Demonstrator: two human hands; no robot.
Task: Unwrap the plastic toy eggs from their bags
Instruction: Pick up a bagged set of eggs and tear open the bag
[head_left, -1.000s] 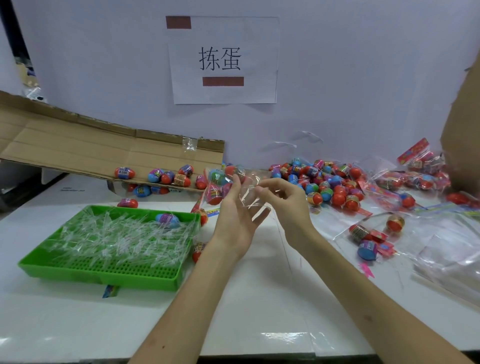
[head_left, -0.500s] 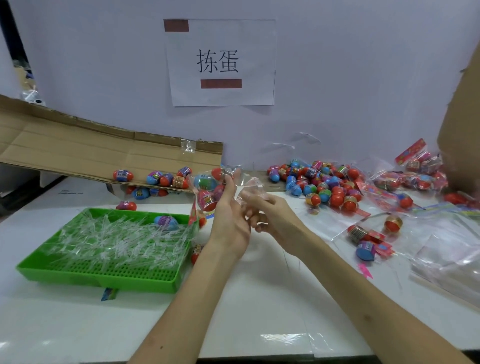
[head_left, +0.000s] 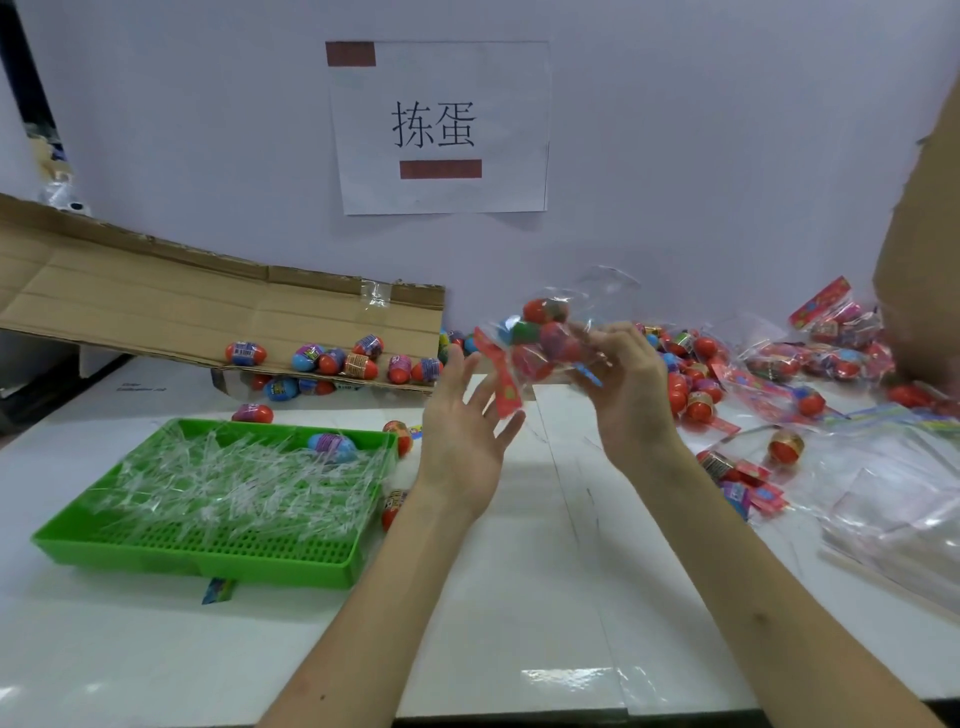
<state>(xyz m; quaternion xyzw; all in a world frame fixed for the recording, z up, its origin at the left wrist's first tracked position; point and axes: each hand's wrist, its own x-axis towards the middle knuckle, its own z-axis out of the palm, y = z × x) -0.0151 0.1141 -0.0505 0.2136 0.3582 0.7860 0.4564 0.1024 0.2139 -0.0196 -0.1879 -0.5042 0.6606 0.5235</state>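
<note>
pinched in the curled fingers of the right hand (head_left: 631, 387), the clear plastic bag of red and blue toy eggs (head_left: 543, 332) juts up and to the left of that hand, above the white table (head_left: 519, 597). the left hand (head_left: 460, 436) is spread open just below the bag, holding nothing.

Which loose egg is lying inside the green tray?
The blue egg with a purple band, on the clear strips near the green tray's far rim. All others lie outside it.
</note>
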